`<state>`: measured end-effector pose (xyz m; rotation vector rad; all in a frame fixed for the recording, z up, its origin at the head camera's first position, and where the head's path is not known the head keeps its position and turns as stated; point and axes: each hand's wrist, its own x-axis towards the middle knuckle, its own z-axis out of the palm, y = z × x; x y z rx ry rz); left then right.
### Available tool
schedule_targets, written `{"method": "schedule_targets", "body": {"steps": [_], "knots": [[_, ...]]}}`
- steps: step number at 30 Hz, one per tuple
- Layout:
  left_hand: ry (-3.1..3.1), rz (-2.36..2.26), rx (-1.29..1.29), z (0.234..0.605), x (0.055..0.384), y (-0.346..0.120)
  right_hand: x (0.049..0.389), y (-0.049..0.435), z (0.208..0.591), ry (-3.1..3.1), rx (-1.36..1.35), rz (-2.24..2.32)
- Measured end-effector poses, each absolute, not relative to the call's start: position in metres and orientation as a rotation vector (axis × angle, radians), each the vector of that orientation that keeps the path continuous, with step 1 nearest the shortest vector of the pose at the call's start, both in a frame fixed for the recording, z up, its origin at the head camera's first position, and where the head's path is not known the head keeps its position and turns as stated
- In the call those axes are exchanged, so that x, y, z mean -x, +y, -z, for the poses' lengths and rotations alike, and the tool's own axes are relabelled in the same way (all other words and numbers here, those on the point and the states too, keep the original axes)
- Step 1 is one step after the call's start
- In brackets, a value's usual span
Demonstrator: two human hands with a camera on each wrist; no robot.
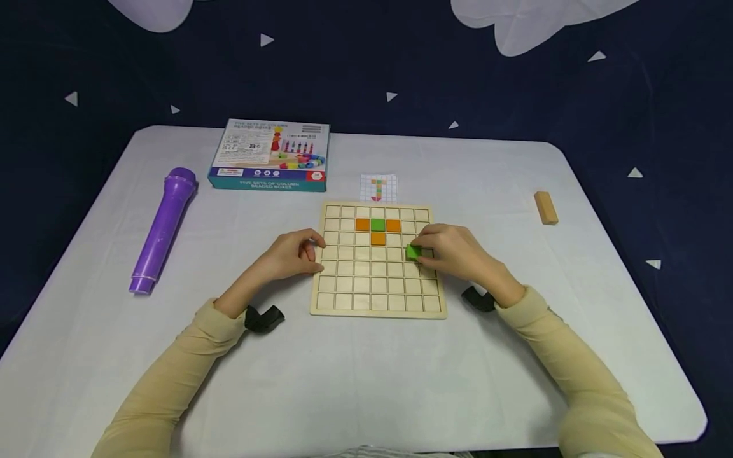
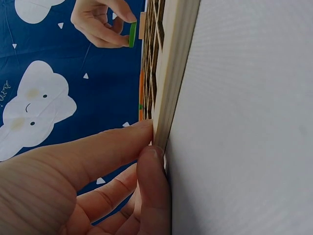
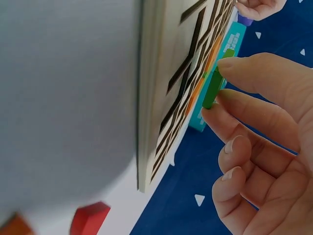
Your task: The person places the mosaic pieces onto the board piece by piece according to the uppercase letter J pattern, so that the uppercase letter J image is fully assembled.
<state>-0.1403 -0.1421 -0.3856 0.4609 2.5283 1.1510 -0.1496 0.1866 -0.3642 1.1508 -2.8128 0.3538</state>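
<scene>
A wooden grid board [image 1: 379, 305] lies flat on the white table. Orange tiles [image 1: 363, 224] and a green tile [image 1: 378, 224] sit in its upper cells, one orange tile directly below the green one. At the board's left edge, my left hand [image 1: 291, 254] holds the rim with thumb and index fingertips; these fingertips [image 2: 143, 125] show against the wooden side in the left wrist view. Over the board's right part, my right hand [image 1: 455, 251] pinches another green tile [image 3: 215, 88] between thumb and fingers, tilted above the grid in the right wrist view.
Behind the board lies a small card [image 1: 386, 188] with a coloured grid pattern. A bead-set box [image 1: 269, 154] and a purple tube [image 1: 163, 229] are to the left. A wood-coloured block [image 1: 546, 208] lies far right. The right wrist view shows a red block [image 3: 90, 218].
</scene>
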Motion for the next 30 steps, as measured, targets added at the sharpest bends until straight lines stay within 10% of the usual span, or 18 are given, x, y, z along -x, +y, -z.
{"method": "schedule_targets", "body": {"steps": [30], "knots": [[2.527, -1.150, -0.470, 0.386, 0.141, -0.143, 0.159, 0.141, 0.363, -2.799, -1.330, -0.259]]}}
